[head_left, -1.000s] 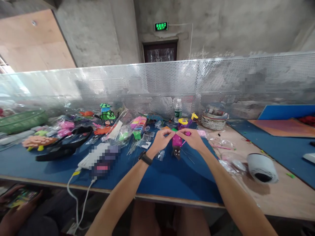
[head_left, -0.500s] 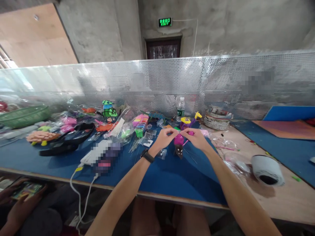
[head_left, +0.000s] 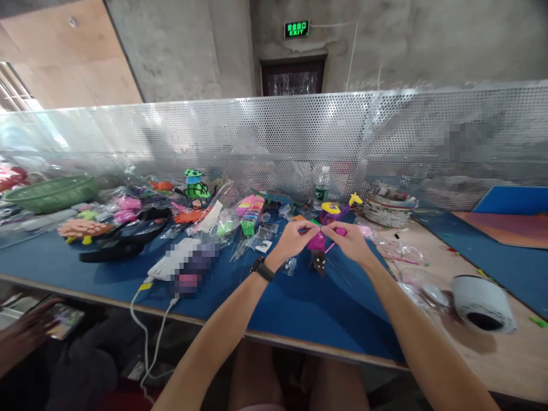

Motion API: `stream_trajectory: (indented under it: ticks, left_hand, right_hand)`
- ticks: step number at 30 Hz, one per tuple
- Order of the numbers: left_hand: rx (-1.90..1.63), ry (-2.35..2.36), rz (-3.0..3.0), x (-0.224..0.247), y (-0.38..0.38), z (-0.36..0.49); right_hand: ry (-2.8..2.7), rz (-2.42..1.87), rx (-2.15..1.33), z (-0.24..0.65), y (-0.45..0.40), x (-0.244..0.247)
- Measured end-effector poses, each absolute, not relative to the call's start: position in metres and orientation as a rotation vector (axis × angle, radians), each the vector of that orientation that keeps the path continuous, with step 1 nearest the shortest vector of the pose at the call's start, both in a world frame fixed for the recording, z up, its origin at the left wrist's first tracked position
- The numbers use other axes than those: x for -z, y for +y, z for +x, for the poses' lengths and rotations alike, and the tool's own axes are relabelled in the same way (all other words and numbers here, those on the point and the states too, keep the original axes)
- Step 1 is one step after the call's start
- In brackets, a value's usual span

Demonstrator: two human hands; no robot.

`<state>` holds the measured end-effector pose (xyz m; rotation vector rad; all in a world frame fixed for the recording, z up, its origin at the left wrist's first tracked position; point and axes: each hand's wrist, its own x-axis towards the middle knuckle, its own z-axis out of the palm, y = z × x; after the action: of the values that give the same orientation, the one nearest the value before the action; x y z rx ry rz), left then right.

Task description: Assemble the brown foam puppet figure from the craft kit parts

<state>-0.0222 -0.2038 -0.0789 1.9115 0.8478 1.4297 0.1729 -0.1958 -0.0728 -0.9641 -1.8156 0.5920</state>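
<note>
My left hand (head_left: 297,238), with a dark watch on its wrist, is closed, thumb and forefinger pinched together. Opposite it, my right hand (head_left: 346,238) pinches too, its fingertips almost meeting the left ones. Whatever lies between the fingertips is too small to make out. Just below them is a magenta piece (head_left: 315,242), joined to or touching a dark brown piece with white dots (head_left: 318,262). A thin pink stick (head_left: 330,248) slants out beneath my right hand; whether the hand grips it is unclear.
Behind my hands stand a water bottle (head_left: 322,185) and a yellow and purple giraffe figure (head_left: 342,210). Coloured clay packs (head_left: 250,211), a white power bank (head_left: 175,260) and black straps (head_left: 124,245) lie left. A white roll-shaped object (head_left: 482,302) lies right. Another person's hand (head_left: 29,328) holds a phone.
The whole view has shifted, so things sit slightly further right in the picture. Both hands keep their pinch over the magenta piece. At lower left, the other person's phone and hands have shifted.
</note>
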Motion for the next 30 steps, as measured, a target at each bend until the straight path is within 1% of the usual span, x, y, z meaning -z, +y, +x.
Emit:
stream_trajectory:
  ticks: [15, 19, 22, 25, 30]
  left_hand:
    - [-1.476, 0.916, 1.844, 0.081, -0.201, -0.023]
    - [-1.432, 0.862, 1.851, 0.081, -0.199, -0.025]
    - [-1.403, 0.857, 1.800, 0.084, -0.194, -0.026]
    - [-1.448, 0.911, 1.785, 0.085, -0.191, -0.027]
    - [-1.496, 0.935, 1.842, 0.084, -0.193, -0.029]
  right_hand:
    - [-1.795, -0.975, -0.596, 0.171, -0.198, 0.071]
    - [-1.783, -0.954, -0.640, 0.172, -0.196, 0.070]
    - [-1.795, -0.969, -0.593, 0.173, -0.195, 0.071]
    - [-1.778, -0.985, -0.558, 0.173, -0.195, 0.071]
    - [-1.705, -0.986, -0.613, 0.172, -0.195, 0.072]
